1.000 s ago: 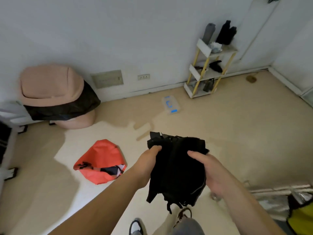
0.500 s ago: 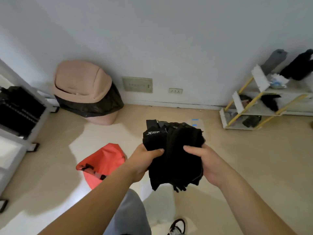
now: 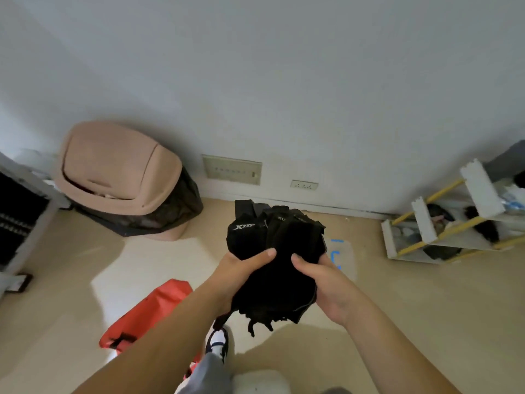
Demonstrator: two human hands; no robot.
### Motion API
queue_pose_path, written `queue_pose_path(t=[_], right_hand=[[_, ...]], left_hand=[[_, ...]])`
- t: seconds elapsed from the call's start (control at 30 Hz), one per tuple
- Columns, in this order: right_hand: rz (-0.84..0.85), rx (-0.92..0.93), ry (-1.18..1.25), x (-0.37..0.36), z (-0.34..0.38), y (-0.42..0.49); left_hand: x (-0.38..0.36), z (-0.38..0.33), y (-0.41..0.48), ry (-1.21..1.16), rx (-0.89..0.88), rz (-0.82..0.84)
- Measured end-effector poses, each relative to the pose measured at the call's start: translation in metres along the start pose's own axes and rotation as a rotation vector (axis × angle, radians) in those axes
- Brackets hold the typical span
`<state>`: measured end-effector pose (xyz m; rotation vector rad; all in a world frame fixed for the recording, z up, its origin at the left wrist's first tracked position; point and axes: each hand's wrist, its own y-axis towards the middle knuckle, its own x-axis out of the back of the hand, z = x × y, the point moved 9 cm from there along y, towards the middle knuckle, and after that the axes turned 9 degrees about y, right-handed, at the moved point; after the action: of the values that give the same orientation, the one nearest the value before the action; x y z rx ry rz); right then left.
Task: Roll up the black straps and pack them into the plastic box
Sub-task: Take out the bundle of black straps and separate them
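Note:
I hold a bundle of black straps (image 3: pixel 277 251) in front of me at chest height, with a white logo on its upper left and loose ends hanging below. My left hand (image 3: pixel 238 275) grips the bundle's left side, thumb on top. My right hand (image 3: pixel 326 282) grips its right side. The clear plastic box (image 3: pixel 345 258) with blue clips lies on the floor beyond, partly hidden behind the bundle and my right hand.
A pink swing-lid bin (image 3: pixel 122 177) with a black liner stands by the wall at left. A red bag (image 3: pixel 147 314) lies on the floor under my left arm. A white-and-yellow rack (image 3: pixel 446 223) is at right, a drawer unit (image 3: pixel 20 217) at far left. My shoe (image 3: pixel 217 341) shows below.
The view has swung left and closer to the wall and the box. Both hands keep their grip on the bundle, now squeezed tighter.

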<state>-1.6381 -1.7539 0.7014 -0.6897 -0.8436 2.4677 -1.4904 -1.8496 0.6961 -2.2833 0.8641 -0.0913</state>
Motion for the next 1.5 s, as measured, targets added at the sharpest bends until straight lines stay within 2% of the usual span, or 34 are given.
queue_pose_path(t=[0.23,0.43,0.53,0.7,0.93,1.1,1.3,1.4,1.5], right_hand=[[0.087,-0.123,-0.019,0.057,0.025,0.098],[0.170,-0.159,-0.148,0.120,-0.001,0.208],[0.108,-0.175,-0.114,0.144,-0.049,0.276],[-0.046,-0.283,-0.019,0.172,-0.180,0.412],[0.027,-0.391,0.116,0.183,-0.360,0.568],[0.062,-0.521,0.192,0.181,-0.442,0.602],[0.083,-0.665,0.133,0.179,-0.475,0.580],[0.128,-0.615,0.043,0.162,-0.459,0.599],[0.122,-0.468,-0.055,0.136,-0.438,0.631]], left_hand=[[-0.029,-0.025,0.105,0.157,-0.014,0.005],[-0.038,0.026,0.218,0.199,0.071,0.032],[-0.022,0.080,0.283,0.209,0.181,0.092],[0.035,0.196,0.402,0.194,0.344,0.118],[0.129,0.375,0.539,0.259,0.422,0.073],[0.171,0.460,0.574,0.210,0.389,0.056],[0.178,0.505,0.538,0.041,0.432,0.085],[0.196,0.488,0.539,-0.010,0.343,0.075],[0.231,0.462,0.563,0.078,0.196,0.021]])
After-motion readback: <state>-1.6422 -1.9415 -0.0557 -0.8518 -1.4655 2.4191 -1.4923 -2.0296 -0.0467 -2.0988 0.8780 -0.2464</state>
